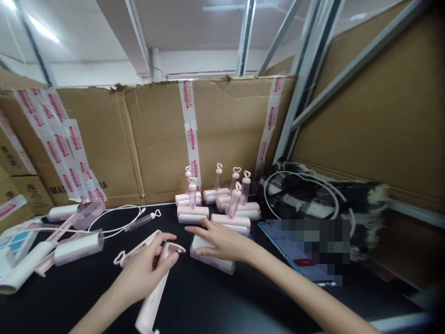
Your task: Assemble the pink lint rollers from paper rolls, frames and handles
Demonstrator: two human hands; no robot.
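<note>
My left hand (148,266) is closed around a long pale pink plastic shell (153,301), its curved end showing between thumb and fingers. Beside those fingers lies a slim pink handle piece with a heart-shaped loop (120,258), partly hidden by the hand. My right hand (222,240) rests with outstretched fingers over a white roll (212,260) in a clear cover on the black tabletop. Behind it stand several pink lint rollers (193,213), with clear pink handles upright and heart loops on top.
On the left lie white rolls (78,248), pink strips, a white cable (118,227) and a separate clear handle (142,221). A phone (295,255) lies at right, near a black-and-white bundle (313,195). Taped cardboard (160,125) walls the back; metal struts (299,93) rise right.
</note>
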